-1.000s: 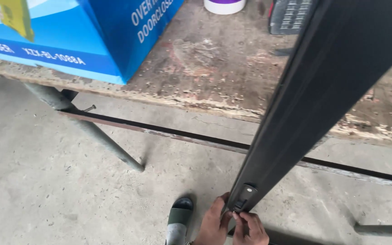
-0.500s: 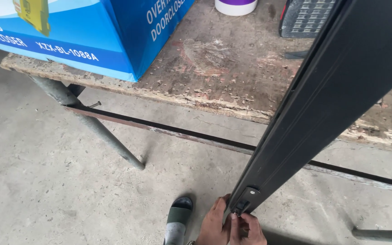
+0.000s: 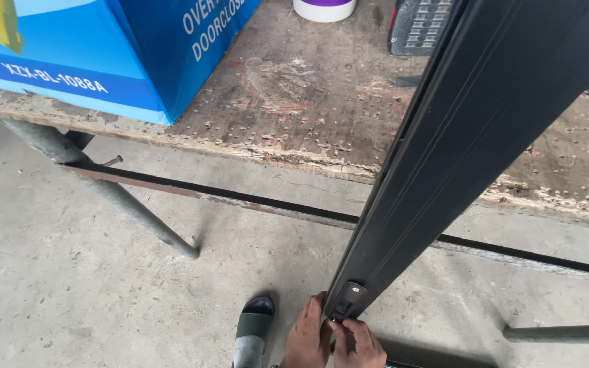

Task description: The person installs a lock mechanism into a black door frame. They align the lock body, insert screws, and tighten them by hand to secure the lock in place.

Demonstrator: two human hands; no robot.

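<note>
At the bottom edge of the view, the lower end of a long black metal profile is touched by both hands. The left hand is laid against its left side with the fingers curled loosely, and the fingertips of the right hand are pinched on a small black fitting at the end of the profile. The profile is leaned from the concrete floor up across a worn wooden table. On the table's left part a big blue cardboard box with white lettering and a yellow patch is placed; behind it a white and purple round container is seen. A grey-green sandal is seen beside the left hand
</note>
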